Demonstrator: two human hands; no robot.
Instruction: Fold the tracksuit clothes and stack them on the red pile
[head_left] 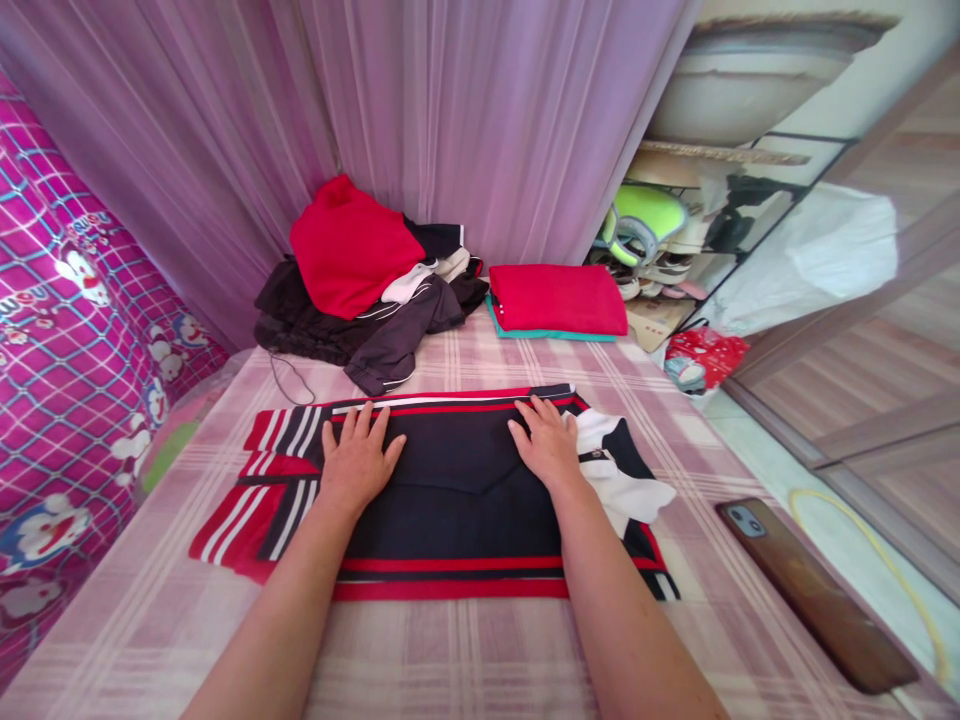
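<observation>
A dark navy garment (450, 500) with red and white stripes lies flat across the checked cloth, its white collar to the right and its striped red ends to the left. My left hand (358, 460) rests palm down on its upper left part with the fingers spread. On the upper right part, close to the collar, lies my right hand (546, 440), also flat with fingers apart. Both hands touch the fabric without gripping it.
A heap of dark clothes (315, 320) with a red garment (352, 245) stands at the back left. Folded red fabric (559, 298) lies on teal fabric at the back. A phone (814, 595) is at the right edge. Shelves with shoes stand beyond.
</observation>
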